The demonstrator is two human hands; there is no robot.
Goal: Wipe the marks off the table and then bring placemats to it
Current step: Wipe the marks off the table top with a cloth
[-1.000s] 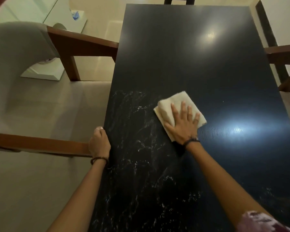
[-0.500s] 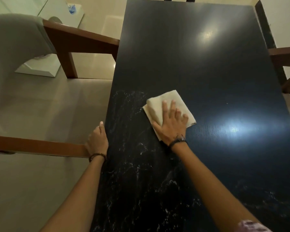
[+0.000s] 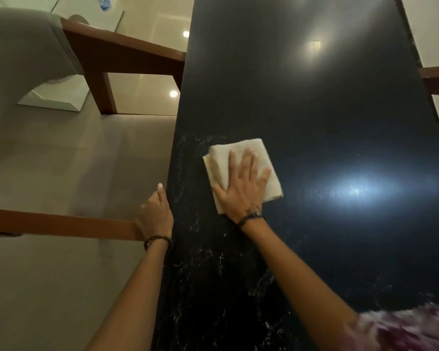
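Right hand point(image 3: 241, 188) flat on cloth point(image 3: 238, 168), fingers point(image 3: 251, 160) straight, dark worktop point(image 3: 314, 110), white marks point(image 3: 203, 262) left of and below fingers, left hand point(image 3: 156, 214) gripping worktop edge.

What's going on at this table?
A person is wiping a dark table. Their right hand presses flat on a folded pale cloth, while the left hand rests on the table's left edge. White smeary marks cover the near left part of the top, from beside the cloth down towards the person, so the wiping isn't finished. No placemats are in sight. A chair stands at the left.
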